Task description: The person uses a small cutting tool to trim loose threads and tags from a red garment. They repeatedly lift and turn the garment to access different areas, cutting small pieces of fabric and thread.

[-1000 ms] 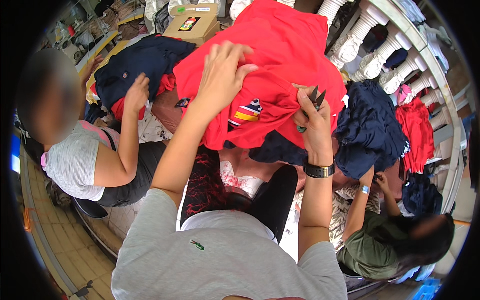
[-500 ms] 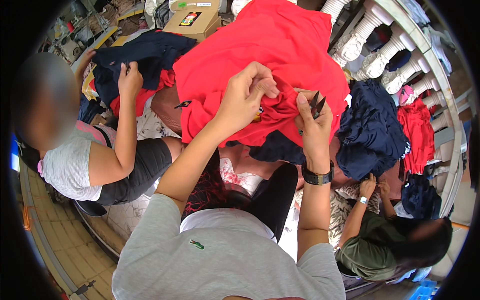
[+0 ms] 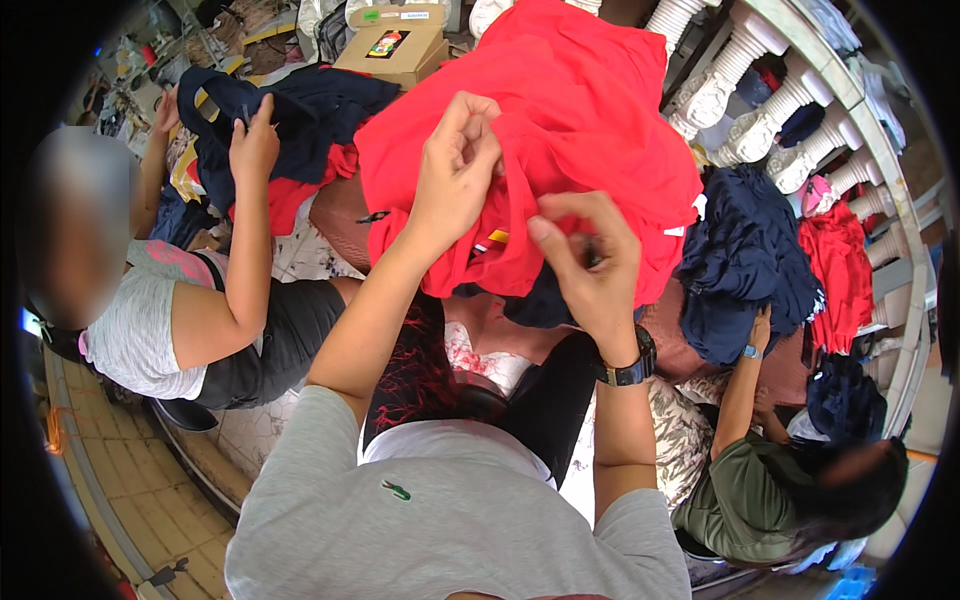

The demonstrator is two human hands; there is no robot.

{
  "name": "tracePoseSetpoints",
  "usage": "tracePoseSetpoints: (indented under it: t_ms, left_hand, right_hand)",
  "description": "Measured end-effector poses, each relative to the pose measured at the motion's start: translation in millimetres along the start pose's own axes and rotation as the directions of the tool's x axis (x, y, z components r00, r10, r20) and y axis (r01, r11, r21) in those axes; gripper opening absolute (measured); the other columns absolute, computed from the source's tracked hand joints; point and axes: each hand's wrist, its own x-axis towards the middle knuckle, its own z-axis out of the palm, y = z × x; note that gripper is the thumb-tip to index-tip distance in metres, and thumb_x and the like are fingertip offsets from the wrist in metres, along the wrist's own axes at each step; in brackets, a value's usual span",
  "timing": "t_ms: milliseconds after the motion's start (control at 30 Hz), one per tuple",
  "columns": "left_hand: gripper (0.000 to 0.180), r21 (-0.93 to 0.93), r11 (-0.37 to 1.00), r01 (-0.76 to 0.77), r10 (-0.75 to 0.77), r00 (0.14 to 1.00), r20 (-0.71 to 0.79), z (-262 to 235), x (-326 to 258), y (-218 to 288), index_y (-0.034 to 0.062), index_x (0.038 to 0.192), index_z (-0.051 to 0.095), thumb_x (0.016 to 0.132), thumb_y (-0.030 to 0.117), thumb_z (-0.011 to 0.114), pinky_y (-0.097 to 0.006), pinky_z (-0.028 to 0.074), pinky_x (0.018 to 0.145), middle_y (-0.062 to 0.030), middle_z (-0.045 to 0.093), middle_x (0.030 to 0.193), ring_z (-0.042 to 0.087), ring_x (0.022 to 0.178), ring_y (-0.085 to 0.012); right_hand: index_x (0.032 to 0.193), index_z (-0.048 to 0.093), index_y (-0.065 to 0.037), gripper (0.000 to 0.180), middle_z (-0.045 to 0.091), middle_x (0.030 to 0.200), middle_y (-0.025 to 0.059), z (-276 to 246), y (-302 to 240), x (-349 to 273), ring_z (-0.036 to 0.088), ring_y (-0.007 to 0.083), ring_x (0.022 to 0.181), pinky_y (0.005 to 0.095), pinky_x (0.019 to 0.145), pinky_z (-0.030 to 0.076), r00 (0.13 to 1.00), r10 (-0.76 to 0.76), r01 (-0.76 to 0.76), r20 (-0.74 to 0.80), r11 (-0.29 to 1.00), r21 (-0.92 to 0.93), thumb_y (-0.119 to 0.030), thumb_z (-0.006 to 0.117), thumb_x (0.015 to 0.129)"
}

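A large heap of red garments (image 3: 560, 90) lies in front of me. My left hand (image 3: 460, 165) pinches a fold of the red cloth and lifts it. To its right, my right hand (image 3: 595, 265) is curled just off the cloth, thumb and forefinger bent toward each other. A dark piece of the thread snips (image 3: 592, 254) shows inside its palm; the blades are hidden. Between my hands, a small yellow and white label (image 3: 496, 238) shows on the red fabric. A small black object (image 3: 373, 217) rests at the heap's left edge.
On the left a person handles a navy garment (image 3: 225, 110); on the right another person touches a navy pile (image 3: 750, 260). A cardboard box (image 3: 393, 45) stands behind. White balusters (image 3: 745, 130) and a red garment (image 3: 838, 265) line the right side.
My left hand has moved up and left with the cloth. My right hand has come off the cloth and turned, so the snips' blades no longer show. The left person has raised the navy garment.
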Motion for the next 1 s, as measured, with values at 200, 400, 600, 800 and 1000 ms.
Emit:
tracePoseSetpoints:
  t_ms: [200, 400, 600, 800, 1000]
  left_hand:
    - [0.042, -0.285, 0.928, 0.240, -0.162, 0.949, 0.270, -26, 2, -7, 0.0074, 0.142, 0.049, 0.101, 0.007, 0.053, -0.026, 0.048, 0.089, 0.0007, 0.064, 0.099, 0.059, 0.095, -0.0054]
    - [0.086, 0.430, 0.777, -0.460, 0.375, 0.887, 0.271, -13, 5, 26, 0.0149, 0.153, 0.041, 0.075, -0.006, 0.069, -0.044, 0.040, 0.108, -0.0145, 0.048, 0.147, 0.046, 0.135, -0.0294]
    - [0.072, 0.795, 0.424, -0.434, 0.338, 0.890, 0.305, -70, 30, 21, 0.0173, 0.138, 0.058, 0.071, -0.008, 0.063, -0.046, 0.034, 0.113, -0.0073, 0.050, 0.148, 0.042, 0.138, -0.0331]
    - [0.043, 0.689, 0.623, -0.371, 0.201, 0.927, 0.317, -61, 20, 29, 0.0113, 0.128, 0.065, 0.087, 0.018, 0.075, -0.044, 0.035, 0.115, -0.0118, 0.052, 0.144, 0.041, 0.135, -0.0341]
    - [0.027, 0.263, 0.959, -0.106, -0.017, 0.905, 0.426, -13, 10, 8, 0.0032, 0.113, 0.062, 0.090, 0.011, 0.073, -0.040, 0.050, 0.097, -0.0096, 0.059, 0.125, 0.061, 0.112, -0.0251]
  right_hand:
    - [0.115, 0.063, -0.002, 0.025, 0.059, 0.067, 0.0018, -15, 23, 14, 0.051, 0.0068, 0.056, 0.0259, 0.052, 0.040, 0.993, 0.047, -0.069, -0.112, 0.977, -0.201, -0.001, 0.069, 0.091]
    - [0.108, 0.068, 0.000, 0.016, 0.069, 0.082, 0.0024, -67, 16, 102, 0.059, 0.0070, 0.076, 0.0242, 0.070, 0.047, 0.947, -0.099, 0.109, -0.305, 0.994, 0.015, -0.005, 0.063, 0.093]
    - [0.096, 0.074, 0.001, 0.019, 0.067, 0.079, -0.0009, -105, 9, 180, 0.055, 0.0058, 0.073, 0.0234, 0.070, 0.046, 0.885, -0.217, 0.178, -0.411, 0.975, -0.133, -0.017, 0.069, 0.090]
    - [0.119, 0.065, -0.003, 0.041, 0.075, 0.084, 0.0108, -93, 43, 154, 0.071, 0.0219, 0.080, 0.0337, 0.079, 0.054, 0.971, -0.024, -0.088, -0.237, 0.886, -0.454, -0.022, 0.072, 0.084]
    - [0.117, 0.066, -0.006, 0.033, 0.069, 0.081, 0.0072, -49, 8, 73, 0.055, 0.0152, 0.062, 0.0315, 0.058, 0.044, 0.944, -0.165, 0.033, -0.287, 0.910, -0.413, -0.007, 0.072, 0.085]
